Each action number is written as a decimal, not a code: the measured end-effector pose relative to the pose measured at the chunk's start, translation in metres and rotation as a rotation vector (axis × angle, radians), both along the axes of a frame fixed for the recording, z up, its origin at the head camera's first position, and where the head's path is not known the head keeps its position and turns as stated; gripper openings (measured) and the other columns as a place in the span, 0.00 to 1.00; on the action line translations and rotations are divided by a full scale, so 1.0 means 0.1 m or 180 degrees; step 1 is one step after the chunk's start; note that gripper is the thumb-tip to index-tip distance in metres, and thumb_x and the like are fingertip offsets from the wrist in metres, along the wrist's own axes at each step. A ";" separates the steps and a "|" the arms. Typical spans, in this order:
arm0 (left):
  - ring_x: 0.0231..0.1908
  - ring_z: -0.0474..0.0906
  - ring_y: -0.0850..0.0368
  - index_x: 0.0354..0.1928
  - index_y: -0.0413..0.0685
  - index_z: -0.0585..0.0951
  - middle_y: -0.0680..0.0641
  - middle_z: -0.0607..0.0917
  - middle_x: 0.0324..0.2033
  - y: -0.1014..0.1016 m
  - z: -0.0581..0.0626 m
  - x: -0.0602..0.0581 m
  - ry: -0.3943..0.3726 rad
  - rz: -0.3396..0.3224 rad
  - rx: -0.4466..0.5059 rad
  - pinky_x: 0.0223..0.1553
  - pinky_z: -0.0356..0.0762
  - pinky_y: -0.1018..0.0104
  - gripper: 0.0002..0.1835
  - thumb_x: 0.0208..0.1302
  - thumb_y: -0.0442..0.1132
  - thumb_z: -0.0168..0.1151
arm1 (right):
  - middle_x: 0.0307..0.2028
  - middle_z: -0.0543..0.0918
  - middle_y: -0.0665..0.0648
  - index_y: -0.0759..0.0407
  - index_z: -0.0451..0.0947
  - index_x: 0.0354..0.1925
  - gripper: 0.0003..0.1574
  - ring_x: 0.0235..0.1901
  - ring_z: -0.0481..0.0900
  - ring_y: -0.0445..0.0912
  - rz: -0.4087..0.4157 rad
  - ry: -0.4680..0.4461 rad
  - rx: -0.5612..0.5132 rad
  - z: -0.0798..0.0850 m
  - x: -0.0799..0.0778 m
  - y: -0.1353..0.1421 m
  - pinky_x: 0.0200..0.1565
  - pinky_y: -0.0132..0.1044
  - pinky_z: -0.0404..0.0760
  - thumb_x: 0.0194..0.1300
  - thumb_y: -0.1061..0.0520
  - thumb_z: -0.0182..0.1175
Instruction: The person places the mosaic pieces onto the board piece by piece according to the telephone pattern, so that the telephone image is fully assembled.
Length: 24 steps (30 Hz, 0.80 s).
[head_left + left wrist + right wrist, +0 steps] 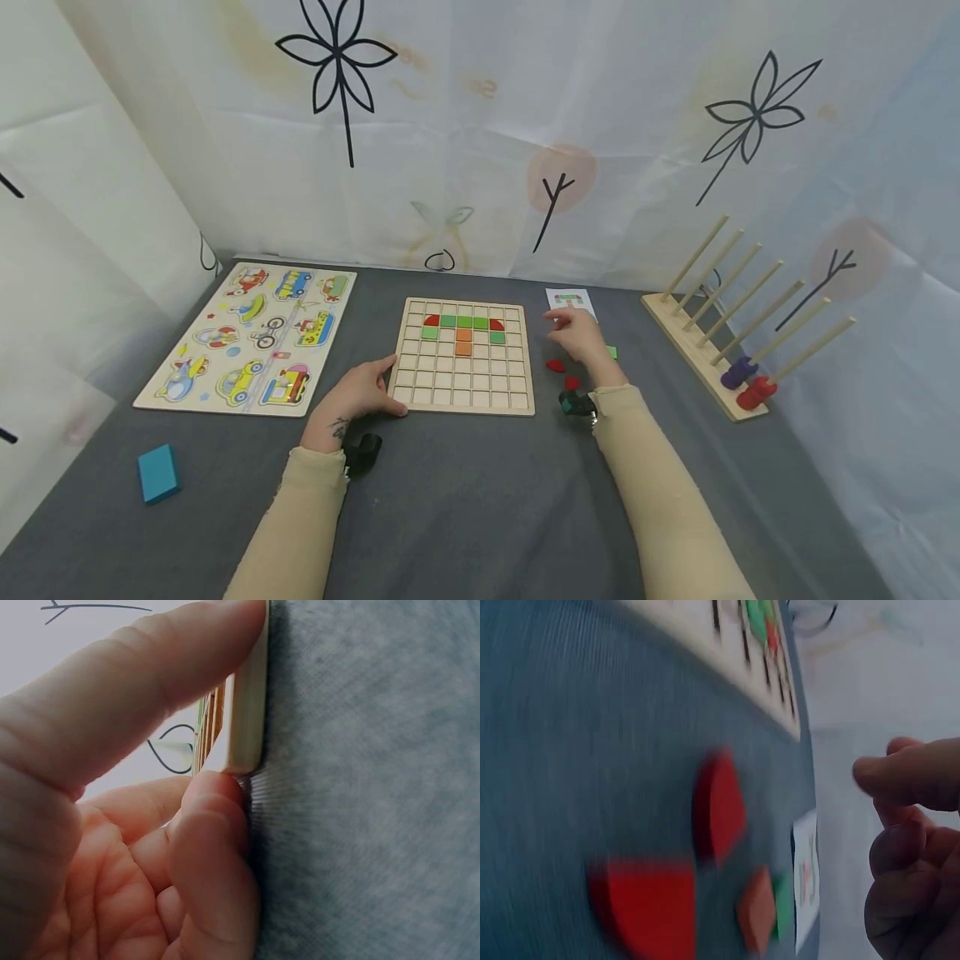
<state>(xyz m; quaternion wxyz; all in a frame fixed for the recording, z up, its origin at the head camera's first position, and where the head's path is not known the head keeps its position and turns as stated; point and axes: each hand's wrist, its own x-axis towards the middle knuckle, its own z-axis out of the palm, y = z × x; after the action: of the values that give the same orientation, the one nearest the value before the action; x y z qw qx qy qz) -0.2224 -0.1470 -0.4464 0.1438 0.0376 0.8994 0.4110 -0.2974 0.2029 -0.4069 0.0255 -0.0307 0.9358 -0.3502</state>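
The wooden grid board [431, 375] lies flat in the middle, with red, green and orange pieces set in its upper rows. My left hand [360, 390] holds its near left corner, thumb on the front edge and fingers along the left side; in the left wrist view the thumb [142, 690] and curled fingers meet at that corner. Between the board and the peg stand, my right hand [579, 335] hovers over a picture card [558, 296], fingers loosely bent around nothing. Beneath it lie two red pieces [555, 365]. An orange piece [757, 907] and a green piece [784, 904] show in the right wrist view.
On the left lies a vehicle puzzle board [210, 321], with a blue block [158, 473] nearer the front. A stand with several tall pegs [690, 346] is at the right, bearing purple and red rings. Patterned white cloth [465, 158] hangs behind the grey table [465, 500].
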 end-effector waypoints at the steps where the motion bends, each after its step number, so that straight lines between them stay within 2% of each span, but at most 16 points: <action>1: 0.18 0.64 0.58 0.69 0.41 0.58 0.49 0.71 0.17 0.00 0.00 0.00 0.0003 0.0001 -0.0008 0.21 0.61 0.66 0.54 0.37 0.36 0.76 | 0.42 0.78 0.62 0.58 0.76 0.54 0.25 0.24 0.69 0.47 0.0012 -0.0028 0.0227 0.00 -0.01 0.08 0.24 0.35 0.67 0.58 0.67 0.53; 3: 0.18 0.64 0.58 0.69 0.41 0.58 0.49 0.71 0.17 0.00 0.00 0.00 0.0006 0.0004 -0.0027 0.21 0.61 0.66 0.54 0.37 0.37 0.76 | 0.46 0.78 0.64 0.56 0.77 0.53 0.27 0.27 0.72 0.49 0.0039 -0.0107 0.0631 0.02 -0.01 0.20 0.24 0.35 0.67 0.55 0.69 0.50; 5: 0.18 0.64 0.58 0.69 0.41 0.58 0.49 0.71 0.17 0.00 0.01 0.00 0.0008 0.0006 -0.0035 0.21 0.61 0.66 0.54 0.37 0.37 0.76 | 0.48 0.78 0.64 0.55 0.79 0.52 0.30 0.34 0.73 0.51 0.0085 -0.0164 0.0992 0.02 -0.02 0.28 0.27 0.36 0.68 0.51 0.71 0.49; 9: 0.17 0.64 0.58 0.69 0.41 0.58 0.49 0.71 0.16 0.01 0.02 0.01 -0.0001 0.0003 -0.0005 0.21 0.61 0.66 0.54 0.37 0.36 0.76 | 0.50 0.78 0.64 0.54 0.80 0.50 0.27 0.40 0.74 0.53 0.0296 -0.0223 0.1422 0.00 -0.01 0.38 0.33 0.40 0.71 0.54 0.70 0.53; 12: 0.17 0.64 0.58 0.69 0.41 0.58 0.49 0.71 0.16 0.01 0.02 0.01 -0.0010 0.0006 -0.0002 0.21 0.62 0.66 0.54 0.37 0.36 0.76 | 0.50 0.78 0.63 0.53 0.82 0.48 0.23 0.38 0.72 0.51 0.0427 -0.0187 0.1593 -0.04 0.00 0.41 0.34 0.42 0.70 0.55 0.68 0.56; 18: 0.17 0.64 0.58 0.69 0.41 0.58 0.49 0.71 0.17 0.01 0.03 0.01 -0.0002 0.0002 -0.0017 0.21 0.61 0.67 0.54 0.37 0.36 0.76 | 0.48 0.79 0.61 0.55 0.83 0.45 0.25 0.36 0.72 0.51 0.0506 -0.0133 0.1624 -0.08 0.01 0.43 0.32 0.41 0.70 0.50 0.69 0.55; 24: 0.18 0.64 0.58 0.69 0.41 0.58 0.49 0.71 0.17 0.00 0.02 0.01 0.0047 0.0001 -0.0054 0.21 0.61 0.66 0.53 0.38 0.37 0.75 | 0.41 0.77 0.61 0.58 0.83 0.42 0.17 0.32 0.74 0.51 0.0590 0.0097 0.1838 -0.07 0.05 0.41 0.33 0.45 0.73 0.50 0.64 0.60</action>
<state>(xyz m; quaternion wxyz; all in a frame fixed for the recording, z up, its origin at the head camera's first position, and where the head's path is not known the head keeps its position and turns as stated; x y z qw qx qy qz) -0.2217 -0.1470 -0.4445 0.1374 0.0394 0.9039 0.4031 -0.2926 0.2441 -0.4142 0.0510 -0.1127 0.9902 -0.0653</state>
